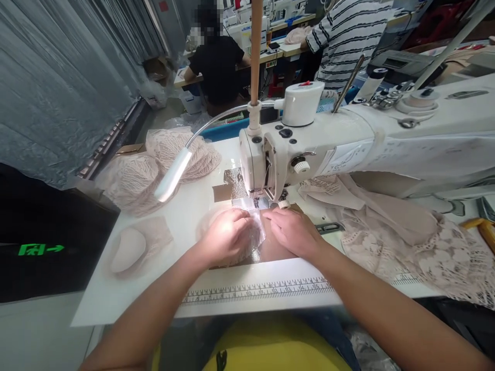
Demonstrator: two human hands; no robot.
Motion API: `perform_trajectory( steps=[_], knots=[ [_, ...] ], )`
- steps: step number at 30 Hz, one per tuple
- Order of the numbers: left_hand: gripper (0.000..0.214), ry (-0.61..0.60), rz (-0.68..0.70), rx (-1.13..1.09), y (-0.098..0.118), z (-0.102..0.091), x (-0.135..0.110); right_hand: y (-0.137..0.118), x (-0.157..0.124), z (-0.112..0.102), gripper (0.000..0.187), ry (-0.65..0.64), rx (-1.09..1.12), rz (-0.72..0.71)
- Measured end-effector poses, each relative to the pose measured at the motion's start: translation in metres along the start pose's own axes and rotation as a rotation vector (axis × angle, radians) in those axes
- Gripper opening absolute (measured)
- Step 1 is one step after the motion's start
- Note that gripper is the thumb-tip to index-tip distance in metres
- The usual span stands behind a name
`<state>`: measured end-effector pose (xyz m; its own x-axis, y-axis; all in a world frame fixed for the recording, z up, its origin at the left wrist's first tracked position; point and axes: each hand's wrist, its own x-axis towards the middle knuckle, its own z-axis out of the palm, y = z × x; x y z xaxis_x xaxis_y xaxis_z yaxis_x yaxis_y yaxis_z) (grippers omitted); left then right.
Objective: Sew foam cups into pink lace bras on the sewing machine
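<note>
A piece of pale pink sheer lace fabric (258, 230) lies under the needle area of a white sewing machine (257, 159). My left hand (228, 234) is closed on this fabric, just left of the presser foot (263, 202), with thumb and fingers drawn together. To the right of the foot, my right hand (294, 233) rests low on the brown work plate (276, 251). Its fingers stretch toward the fabric's edge, and the fingertips are partly hidden. A slim lamp (173, 175) on a bendable neck lights the spot.
Stacked lace pieces (181, 154) lie at the left back, and a pale cup-shaped piece (129, 250) on mesh sits nearer. More lace (429, 247) is heaped at right. A printed ruler (266, 291) runs along the front edge. Two people work at machines beyond.
</note>
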<state>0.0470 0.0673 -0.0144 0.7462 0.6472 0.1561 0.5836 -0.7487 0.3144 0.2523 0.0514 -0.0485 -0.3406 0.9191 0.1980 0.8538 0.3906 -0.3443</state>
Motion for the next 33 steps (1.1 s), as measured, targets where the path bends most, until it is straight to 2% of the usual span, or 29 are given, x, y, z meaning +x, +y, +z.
perform_trajectory(
  steps=[2, 4, 8, 13, 16, 18, 21, 24, 27, 33],
  knots=[
    [0.019, 0.004, -0.029, 0.019, 0.009, 0.004, -0.004, 0.000, 0.000, 0.000, 0.032, 0.010, -0.013, 0.010],
    [0.021, 0.026, -0.049, 0.057, 0.013, 0.011, -0.006, 0.000, 0.000, -0.001, 0.031, 0.022, -0.010, 0.005],
    [0.021, 0.087, -0.057, -0.042, 0.006, 0.019, -0.009, 0.000, 0.000, -0.003, 0.030, 0.019, 0.020, -0.008],
    [0.012, 0.095, -0.111, -0.279, -0.002, 0.014, -0.015, 0.003, 0.000, -0.001, 0.030, 0.017, 0.054, -0.017],
    [0.013, 0.102, -0.148, -0.315, -0.002, 0.012, -0.016, 0.003, -0.001, -0.001, 0.030, 0.050, 0.097, -0.024],
    [0.014, 0.111, -0.153, -0.312, -0.002, 0.013, -0.016, 0.001, -0.002, -0.004, 0.031, 0.027, 0.130, -0.062],
    [0.014, 0.107, -0.116, -0.305, -0.003, 0.013, -0.017, -0.005, -0.010, -0.012, 0.028, -0.145, 0.095, -0.198],
    [0.017, 0.068, 0.001, -0.253, -0.004, 0.013, -0.018, -0.011, -0.023, -0.018, 0.029, -0.276, -0.020, -0.277],
    [0.022, 0.033, 0.101, -0.151, -0.003, 0.014, -0.019, -0.014, -0.038, -0.016, 0.035, -0.244, -0.093, -0.278],
    [0.029, -0.022, 0.132, -0.003, 0.003, 0.019, -0.020, -0.014, -0.052, -0.003, 0.038, -0.102, -0.140, -0.255]
  ],
)
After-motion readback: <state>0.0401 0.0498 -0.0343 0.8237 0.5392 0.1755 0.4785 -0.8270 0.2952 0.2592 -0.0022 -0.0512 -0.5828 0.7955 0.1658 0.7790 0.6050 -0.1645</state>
